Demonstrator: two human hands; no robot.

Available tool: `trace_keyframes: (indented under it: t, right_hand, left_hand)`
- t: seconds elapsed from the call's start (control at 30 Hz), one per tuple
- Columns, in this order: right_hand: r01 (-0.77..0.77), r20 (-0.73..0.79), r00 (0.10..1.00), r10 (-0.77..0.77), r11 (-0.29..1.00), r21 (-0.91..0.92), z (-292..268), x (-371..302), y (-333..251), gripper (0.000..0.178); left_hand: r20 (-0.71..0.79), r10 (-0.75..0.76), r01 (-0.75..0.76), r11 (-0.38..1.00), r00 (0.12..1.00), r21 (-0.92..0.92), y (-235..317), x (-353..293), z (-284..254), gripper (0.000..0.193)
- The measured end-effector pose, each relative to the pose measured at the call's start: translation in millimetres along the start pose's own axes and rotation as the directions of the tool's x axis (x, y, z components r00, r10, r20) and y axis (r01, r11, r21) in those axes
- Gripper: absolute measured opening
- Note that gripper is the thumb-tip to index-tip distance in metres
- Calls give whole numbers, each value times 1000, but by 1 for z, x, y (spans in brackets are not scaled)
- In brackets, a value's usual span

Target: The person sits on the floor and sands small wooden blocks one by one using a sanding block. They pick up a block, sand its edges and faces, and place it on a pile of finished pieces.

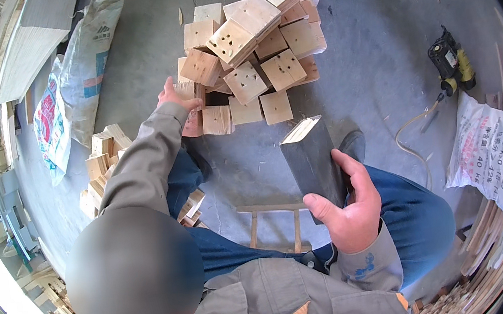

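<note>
My right hand (352, 207) grips a dark-sided block (311, 165) with a pale wooden end face, holding it up above my lap, thumb on the near side and fingers along the right side. Ahead and to the left, my left hand (179, 96) reaches to the left edge of a pile of wooden blocks (243, 86). Its thumb and index finger are spread beside a pale block (187, 90), seemingly touching it. Several blocks in the pile have small holes in their faces. Part of the left hand's fingers is hidden.
More wooden blocks (97, 168) are stacked at the left, beside white sacks (84, 71). A black and yellow power tool (452, 61) with a hose lies on the floor at the right. Near it are a white sack (489, 154) and wood strips (491, 240). A small wooden frame (271, 208) stands between my legs.
</note>
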State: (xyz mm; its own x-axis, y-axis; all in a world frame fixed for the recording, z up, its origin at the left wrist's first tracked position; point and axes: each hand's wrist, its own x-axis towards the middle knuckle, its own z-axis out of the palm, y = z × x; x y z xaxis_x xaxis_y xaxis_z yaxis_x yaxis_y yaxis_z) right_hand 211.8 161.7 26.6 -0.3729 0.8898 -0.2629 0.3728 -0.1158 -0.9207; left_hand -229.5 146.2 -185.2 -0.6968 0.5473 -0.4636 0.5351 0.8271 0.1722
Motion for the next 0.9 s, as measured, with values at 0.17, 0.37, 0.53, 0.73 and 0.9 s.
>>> trace_keyframes:
  t: [0.17, 0.37, 0.53, 0.73, 0.9]
  right_hand:
    - [-28, 4, 1000, 28, 1000, -5, 5, 2, 5, 73]
    - [3, -8, 1000, -3, 1000, 0, 10, 0, 2, 72]
    - [92, -46, 995, -91, 996, 7, 18, -9, 2, 72]
    - [229, -67, 970, -235, 969, -91, 26, -17, 4, 70]
    - [328, -108, 935, -339, 939, -107, 23, -25, 5, 70]
  left_hand:
    - [-15, -29, 30, 1000, 999, 5, -2, 13, 15, 127]
    - [-4, -10, 10, 1000, 1000, 30, -11, -9, 1, 125]
    - [11, 6, -5, 994, 1000, -107, -30, -49, -18, 120]
    - [94, 123, -5, 631, 988, -776, -42, -100, -18, 92]
    - [137, 300, 56, 263, 944, -963, 21, -222, -57, 85]
